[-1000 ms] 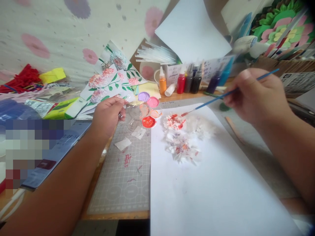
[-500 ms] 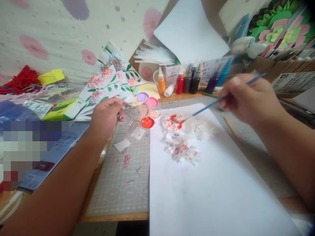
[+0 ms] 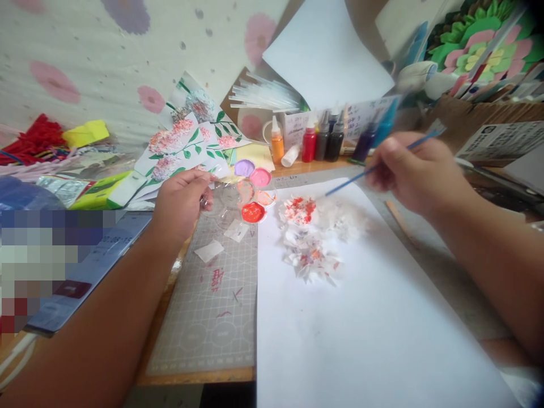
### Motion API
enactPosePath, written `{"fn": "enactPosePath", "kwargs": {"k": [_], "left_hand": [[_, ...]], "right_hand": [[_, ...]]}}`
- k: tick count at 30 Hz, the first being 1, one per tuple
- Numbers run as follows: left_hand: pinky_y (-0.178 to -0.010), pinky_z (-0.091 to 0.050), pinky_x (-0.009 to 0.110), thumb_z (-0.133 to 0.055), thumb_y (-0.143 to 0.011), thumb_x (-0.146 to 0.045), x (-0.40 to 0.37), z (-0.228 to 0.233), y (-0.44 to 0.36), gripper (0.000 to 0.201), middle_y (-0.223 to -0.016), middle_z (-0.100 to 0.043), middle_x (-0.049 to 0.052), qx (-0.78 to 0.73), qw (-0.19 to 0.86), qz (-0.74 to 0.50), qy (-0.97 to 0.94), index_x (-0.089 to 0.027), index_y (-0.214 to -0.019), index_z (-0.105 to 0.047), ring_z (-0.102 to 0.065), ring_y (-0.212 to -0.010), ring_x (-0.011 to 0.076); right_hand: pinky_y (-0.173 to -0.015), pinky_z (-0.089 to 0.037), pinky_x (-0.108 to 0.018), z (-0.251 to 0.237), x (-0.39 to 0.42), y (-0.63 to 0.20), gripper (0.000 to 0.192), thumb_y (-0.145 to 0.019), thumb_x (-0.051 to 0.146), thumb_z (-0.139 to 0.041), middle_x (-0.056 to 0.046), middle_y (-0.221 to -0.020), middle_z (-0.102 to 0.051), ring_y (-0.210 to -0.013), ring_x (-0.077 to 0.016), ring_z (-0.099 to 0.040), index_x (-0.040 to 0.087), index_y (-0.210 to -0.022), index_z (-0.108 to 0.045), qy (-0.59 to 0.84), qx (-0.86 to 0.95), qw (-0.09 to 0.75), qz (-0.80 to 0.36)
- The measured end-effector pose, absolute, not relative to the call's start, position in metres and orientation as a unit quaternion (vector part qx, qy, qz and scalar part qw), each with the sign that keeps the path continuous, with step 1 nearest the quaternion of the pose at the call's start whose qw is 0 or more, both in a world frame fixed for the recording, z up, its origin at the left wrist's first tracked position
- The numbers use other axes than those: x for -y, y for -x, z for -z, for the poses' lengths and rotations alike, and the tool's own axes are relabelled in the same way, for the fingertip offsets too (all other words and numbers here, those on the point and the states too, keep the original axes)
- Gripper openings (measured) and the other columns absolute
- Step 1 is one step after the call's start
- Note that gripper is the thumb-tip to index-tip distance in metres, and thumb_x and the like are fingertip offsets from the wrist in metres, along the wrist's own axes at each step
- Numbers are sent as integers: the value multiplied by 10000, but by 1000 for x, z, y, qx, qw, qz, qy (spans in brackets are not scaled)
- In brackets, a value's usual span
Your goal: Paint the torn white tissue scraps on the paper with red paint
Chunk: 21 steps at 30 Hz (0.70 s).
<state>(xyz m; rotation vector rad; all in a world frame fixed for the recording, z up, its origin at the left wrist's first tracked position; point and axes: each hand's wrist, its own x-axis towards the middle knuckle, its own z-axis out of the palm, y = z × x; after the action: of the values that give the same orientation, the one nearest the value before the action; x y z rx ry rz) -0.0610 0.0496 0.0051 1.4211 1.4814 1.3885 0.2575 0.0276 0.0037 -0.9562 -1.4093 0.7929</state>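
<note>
The right hand [image 3: 414, 170] pinches a blue paintbrush [image 3: 378, 164], its tip slanting down toward the red-dabbed paper flowers [image 3: 312, 232] on the white sheet [image 3: 361, 323]. The left hand [image 3: 181, 198], forearm stretched across the desk [image 3: 161, 317], grips the edge of a clear paint palette [image 3: 244, 195].

Wooden table [image 3: 187, 375], cutting mat [image 3: 212, 317], white paper [image 3: 361, 340]

Craft corner with a flowered wall

A pale wall [image 3: 106, 51] printed with pink and purple blooms is filling the view from 10 to 12 o'clock; a wooden surface [image 3: 199, 375] is showing its edge at 6 o'clock, and soft, even light is falling across everything.
</note>
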Motion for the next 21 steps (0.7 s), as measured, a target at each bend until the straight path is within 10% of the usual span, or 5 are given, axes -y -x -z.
{"fn": "enactPosePath", "kwargs": {"k": [21], "left_hand": [[-404,-321,172,-545,-731,-230,-50,-5,64,91,-435,-460,-50,-567,314,-517,-559,-156,-696,-585,-410,-407,67]], "right_hand": [[-329,-382,-174,-3,-26,-258,439,-670,560,-655,-9,-453,-557,-363,-82,-499,138,-592,-564,406,624,574,-342]]}}
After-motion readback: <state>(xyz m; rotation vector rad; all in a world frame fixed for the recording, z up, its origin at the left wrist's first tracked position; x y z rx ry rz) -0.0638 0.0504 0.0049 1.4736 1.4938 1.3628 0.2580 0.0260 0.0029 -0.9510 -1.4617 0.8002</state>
